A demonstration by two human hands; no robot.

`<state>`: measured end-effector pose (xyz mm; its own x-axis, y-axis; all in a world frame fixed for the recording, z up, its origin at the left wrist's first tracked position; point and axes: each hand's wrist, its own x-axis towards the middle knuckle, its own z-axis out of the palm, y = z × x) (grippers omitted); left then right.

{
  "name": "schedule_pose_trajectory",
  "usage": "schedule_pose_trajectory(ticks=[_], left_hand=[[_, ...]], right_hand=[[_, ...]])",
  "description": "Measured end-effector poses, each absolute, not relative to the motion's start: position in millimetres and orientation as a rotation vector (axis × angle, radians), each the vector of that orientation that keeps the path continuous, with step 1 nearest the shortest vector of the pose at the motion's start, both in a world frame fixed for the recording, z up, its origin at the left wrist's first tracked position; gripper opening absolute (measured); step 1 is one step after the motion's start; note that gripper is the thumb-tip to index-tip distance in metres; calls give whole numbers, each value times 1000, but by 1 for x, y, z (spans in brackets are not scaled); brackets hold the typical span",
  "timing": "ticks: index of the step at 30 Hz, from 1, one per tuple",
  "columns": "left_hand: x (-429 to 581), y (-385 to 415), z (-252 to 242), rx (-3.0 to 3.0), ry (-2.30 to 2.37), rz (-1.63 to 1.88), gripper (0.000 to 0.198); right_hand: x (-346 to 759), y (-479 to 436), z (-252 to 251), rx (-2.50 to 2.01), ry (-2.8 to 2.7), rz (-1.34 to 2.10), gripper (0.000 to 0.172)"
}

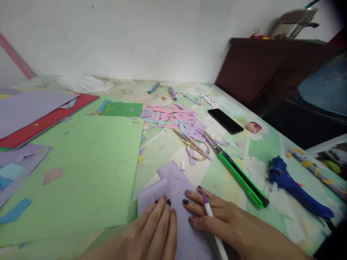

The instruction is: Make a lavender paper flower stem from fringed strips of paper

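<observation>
A sheet of light purple paper (179, 213), partly folded over at its left, lies at the near edge of the table. On the folded part my left hand (154, 231) rests flat, fingers stretched out side by side. My right hand (225, 216) presses its fingertips on the paper's right side. A white pen with a purple tip (210, 213) is tucked between its fingers. The pen cap (183, 165) stands just beyond the paper. Farther off lie gold scissors (191, 144) and a green utility knife (238, 173).
A green sheet (89, 173) covers the left of the table. Pink and purple scraps (170, 115) lie behind the scissors. To the right are a black phone (225, 121), a blue glue gun (295, 191) and a small pink case (253, 126). Stacked card (35, 108) sits far left.
</observation>
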<state>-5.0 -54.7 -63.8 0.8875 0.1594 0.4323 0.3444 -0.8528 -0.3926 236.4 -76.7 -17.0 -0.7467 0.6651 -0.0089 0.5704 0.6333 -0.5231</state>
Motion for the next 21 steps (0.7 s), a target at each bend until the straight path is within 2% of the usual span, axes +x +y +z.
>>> schedule_pose_trajectory(ticks=[6, 21], left_hand=[[-3, -52, -66, -2616, -392, -521, 27], [0, -35, -57, -2645, -321, -572, 33]], right_hand=[[238, -76, -15, -1036, -2671, 836, 51], [240, -78, -19, -1006, -2646, 732, 52]])
